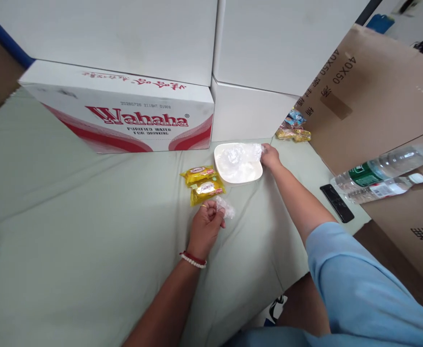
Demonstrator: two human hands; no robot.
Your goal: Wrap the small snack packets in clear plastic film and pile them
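My left hand [204, 226], with a red and a white-beaded bracelet at its wrist, pinches a crumpled piece of clear plastic wrap [226, 207] just above the cloth. Two yellow snack packets [207, 189] lie side by side right beyond it. A shallow white plastic container [238, 174] stands to their right. My right hand [270, 156] is at the container's right edge, its fingers closed on more clear plastic wrap [251, 152], which stretches over the container's far side. Some of its fingertips are hidden.
A white Wahaha water carton [139, 120] and white boxes [255, 111] form a wall at the back. Small wrapped snacks [294, 132] lie in the corner. To the right are a black phone [337, 202], two plastic bottles [381, 168] and a large cardboard box [356, 106].
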